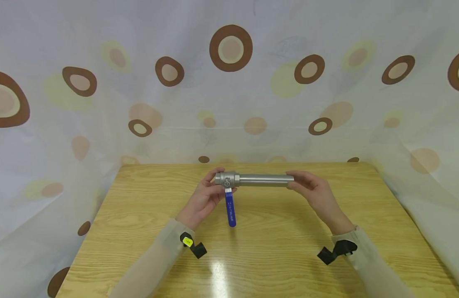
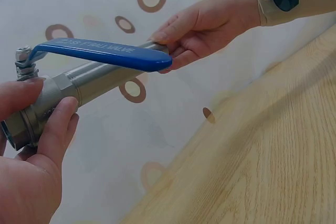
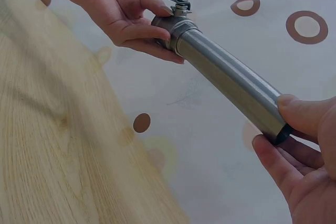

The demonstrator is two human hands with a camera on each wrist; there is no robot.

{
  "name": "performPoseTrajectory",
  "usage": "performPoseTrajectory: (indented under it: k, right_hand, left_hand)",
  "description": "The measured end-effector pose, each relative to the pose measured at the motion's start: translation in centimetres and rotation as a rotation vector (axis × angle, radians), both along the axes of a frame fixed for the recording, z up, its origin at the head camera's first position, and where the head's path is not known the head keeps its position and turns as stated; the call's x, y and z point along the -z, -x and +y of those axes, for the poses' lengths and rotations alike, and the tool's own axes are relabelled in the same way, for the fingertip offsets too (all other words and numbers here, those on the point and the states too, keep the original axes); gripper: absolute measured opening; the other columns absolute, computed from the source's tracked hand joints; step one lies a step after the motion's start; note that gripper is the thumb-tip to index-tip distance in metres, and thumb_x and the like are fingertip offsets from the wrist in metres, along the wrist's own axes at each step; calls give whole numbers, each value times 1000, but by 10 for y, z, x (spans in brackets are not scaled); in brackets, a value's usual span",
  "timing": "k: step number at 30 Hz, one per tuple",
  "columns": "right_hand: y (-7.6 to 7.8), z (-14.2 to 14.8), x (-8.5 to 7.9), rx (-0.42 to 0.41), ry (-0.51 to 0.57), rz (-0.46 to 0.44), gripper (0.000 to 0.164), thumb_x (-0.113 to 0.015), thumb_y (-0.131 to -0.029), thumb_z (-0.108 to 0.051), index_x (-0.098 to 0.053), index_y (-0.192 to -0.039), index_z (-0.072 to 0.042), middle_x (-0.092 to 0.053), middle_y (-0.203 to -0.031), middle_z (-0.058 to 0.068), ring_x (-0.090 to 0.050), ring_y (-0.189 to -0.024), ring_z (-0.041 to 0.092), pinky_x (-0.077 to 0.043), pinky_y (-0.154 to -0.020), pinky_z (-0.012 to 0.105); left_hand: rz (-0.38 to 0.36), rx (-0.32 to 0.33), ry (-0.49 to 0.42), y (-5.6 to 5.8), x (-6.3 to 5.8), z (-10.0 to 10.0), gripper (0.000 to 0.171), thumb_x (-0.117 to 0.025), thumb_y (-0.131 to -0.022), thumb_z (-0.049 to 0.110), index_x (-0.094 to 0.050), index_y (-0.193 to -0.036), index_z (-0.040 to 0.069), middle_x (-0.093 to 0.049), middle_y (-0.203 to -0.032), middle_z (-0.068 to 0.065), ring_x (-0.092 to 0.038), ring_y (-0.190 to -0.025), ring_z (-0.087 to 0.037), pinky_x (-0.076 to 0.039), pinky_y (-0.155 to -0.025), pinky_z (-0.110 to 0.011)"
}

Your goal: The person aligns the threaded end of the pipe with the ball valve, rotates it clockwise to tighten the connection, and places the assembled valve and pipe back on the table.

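A steel ball valve (image 1: 223, 178) with a blue lever handle (image 1: 230, 209) is held up above the table by my left hand (image 1: 205, 196). Thumb and fingers grip the valve body, as the left wrist view shows. From the valve's right side runs a straight steel pipe (image 1: 264, 180), its end inside or against the valve; how deep it sits is hidden. My right hand (image 1: 319, 196) pinches the pipe's far end between thumb and fingers. In the right wrist view the pipe (image 3: 231, 80) slants from the valve (image 3: 176, 27) down to the right fingers.
Beneath both hands lies a wood-grain table (image 1: 274, 256). A pale curtain (image 1: 229, 95) with brown and yellow circles hangs behind and along both sides. Black wrist cameras sit on both sleeves, one on the left cuff (image 1: 194, 245) and another on the right (image 1: 337, 251).
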State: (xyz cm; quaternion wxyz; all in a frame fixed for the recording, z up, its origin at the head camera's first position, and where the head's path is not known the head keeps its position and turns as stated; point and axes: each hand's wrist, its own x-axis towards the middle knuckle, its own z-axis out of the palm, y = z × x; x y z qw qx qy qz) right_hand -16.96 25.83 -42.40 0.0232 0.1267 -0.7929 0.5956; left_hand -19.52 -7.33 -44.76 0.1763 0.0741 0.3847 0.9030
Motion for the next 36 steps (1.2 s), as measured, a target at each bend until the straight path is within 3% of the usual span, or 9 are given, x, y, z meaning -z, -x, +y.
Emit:
performPoseTrajectory:
  k: [6,13,16,20,24,29,36]
  right_hand:
    - [0,0,4,-29,9,-39,44,-70,-101,-17,-61,-143,-5,-70,-121,-8,-67,-110,4,-58,-92,20]
    - [-2,-2,5,3,-2,0,43,-70,-100,-17,-62,-140,-2,-71,-119,-11,-68,-107,4,-60,-91,22]
    - [-2,-2,5,8,5,20,42,-70,-100,-16,-63,-139,0,-71,-118,-11,-68,-106,6,-60,-90,23]
    - [-2,-2,6,13,7,25,41,-70,-101,-17,-64,-138,-2,-72,-117,-11,-68,-105,6,-60,-89,20]
    - [-1,-1,7,17,6,22,40,-70,-101,-17,-65,-138,-4,-72,-117,-10,-69,-105,7,-59,-88,20]
    - [-1,0,8,22,8,16,40,-70,-101,-17,-65,-138,-4,-72,-116,-11,-69,-104,7,-59,-88,20]
    - [2,2,12,21,24,15,40,-70,-101,-18,-65,-137,-4,-72,-118,-11,-69,-104,7,-60,-89,21]
  left_hand:
    - [24,-1,40,0,3,-1,68,-39,-89,-26,-75,-107,29,-60,-137,-10,-56,-126,-26,-59,-102,-39]
    - [35,12,66,1,6,-2,62,-42,-92,-25,-70,-118,24,-52,-140,-17,-60,-118,-26,-60,-100,-39]
    - [40,17,111,2,6,-3,61,-44,-92,-24,-61,-132,19,-50,-139,-17,-63,-114,-24,-60,-99,-37]
    - [54,17,184,3,5,-4,65,-47,-93,-22,-42,-149,10,-61,-130,-12,-71,-104,-23,-61,-96,-32]
    - [74,17,276,5,5,-5,68,-51,-93,-19,-32,-155,3,-68,-121,-8,-74,-97,-18,-60,-93,-28]
    - [104,29,358,6,4,-6,65,-53,-94,-16,-35,-154,-1,-61,-130,-12,-70,-102,-16,-59,-94,-27]
    - [119,25,423,7,2,-8,59,-58,-94,-14,-41,-149,-3,-65,-124,-10,-70,-101,-15,-60,-93,-27]
